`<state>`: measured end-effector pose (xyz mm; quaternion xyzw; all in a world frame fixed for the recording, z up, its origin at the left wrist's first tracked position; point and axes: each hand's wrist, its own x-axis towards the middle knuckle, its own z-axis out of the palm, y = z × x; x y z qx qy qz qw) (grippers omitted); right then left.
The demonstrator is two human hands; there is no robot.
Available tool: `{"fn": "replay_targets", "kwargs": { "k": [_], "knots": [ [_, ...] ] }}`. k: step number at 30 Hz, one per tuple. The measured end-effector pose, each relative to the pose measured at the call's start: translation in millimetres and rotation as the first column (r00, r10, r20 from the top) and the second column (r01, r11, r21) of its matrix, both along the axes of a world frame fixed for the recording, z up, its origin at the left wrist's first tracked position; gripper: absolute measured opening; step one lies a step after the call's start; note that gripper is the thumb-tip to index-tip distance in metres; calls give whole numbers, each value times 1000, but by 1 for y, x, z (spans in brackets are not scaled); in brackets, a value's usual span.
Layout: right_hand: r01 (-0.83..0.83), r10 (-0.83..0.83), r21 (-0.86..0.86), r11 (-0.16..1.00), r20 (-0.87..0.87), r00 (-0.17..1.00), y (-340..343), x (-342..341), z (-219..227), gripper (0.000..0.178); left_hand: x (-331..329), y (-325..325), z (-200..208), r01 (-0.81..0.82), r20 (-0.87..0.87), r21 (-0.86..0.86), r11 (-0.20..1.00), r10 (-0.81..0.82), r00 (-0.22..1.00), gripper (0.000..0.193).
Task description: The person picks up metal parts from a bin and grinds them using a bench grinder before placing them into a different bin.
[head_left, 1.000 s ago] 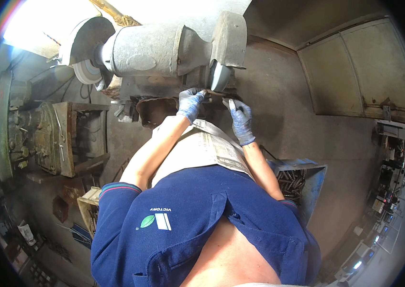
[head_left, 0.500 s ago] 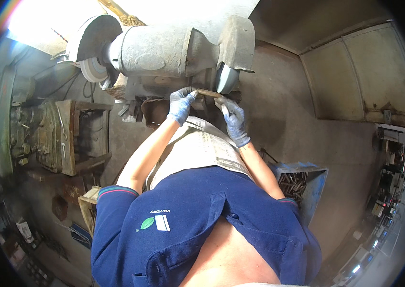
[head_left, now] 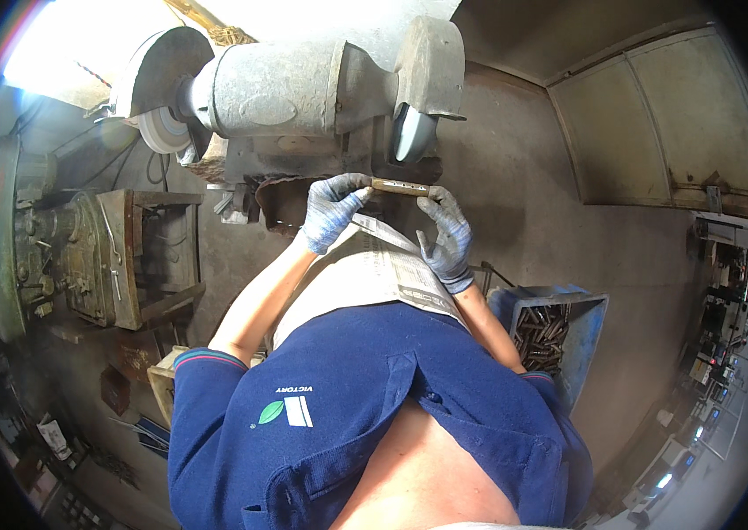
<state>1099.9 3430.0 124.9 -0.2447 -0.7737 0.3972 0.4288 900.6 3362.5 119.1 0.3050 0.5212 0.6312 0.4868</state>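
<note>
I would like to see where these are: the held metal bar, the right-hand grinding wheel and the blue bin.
Metal bar [head_left: 400, 187]: head view, middle of its length.
Grinding wheel [head_left: 415, 134]: head view, exposed part below the guard.
Blue bin [head_left: 588, 338]: head view, its right wall.

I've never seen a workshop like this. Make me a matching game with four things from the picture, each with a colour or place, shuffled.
1. short bar
2. bin
3. shirt
4. grinder

A. grey, ahead of the person
B. navy blue, worn
C. held between left hand and right hand
D. at the person's right, containing metal parts

Pairs: 1-C, 2-D, 3-B, 4-A
</note>
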Motion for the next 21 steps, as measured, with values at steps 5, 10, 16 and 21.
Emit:
{"fn": "replay_targets", "kwargs": {
  "k": [5, 10, 16, 21],
  "knots": [
    [13, -14, 15, 1000, 37, 999, -2, -2, 10, 34, 1, 0, -6, -4, 18, 23, 1000, 3, 1000, 15],
    [89, -85, -21, 996, 123, 989, 17, -6, -16, 28, -4, 21, -22, 49, 124, -123, 991, -34, 992, 14],
    [170, -161, -181, 969, 62, 985, 38, 1, -41, 18, 7, 48, -30, 61, 130, -203, 977, -35, 991, 11],
    [158, -142, -337, 928, 71, 987, 46, 10, -55, 16, 18, 59, -28, 10, 157, -190, 982, 20, 987, 11]
  ]
}}
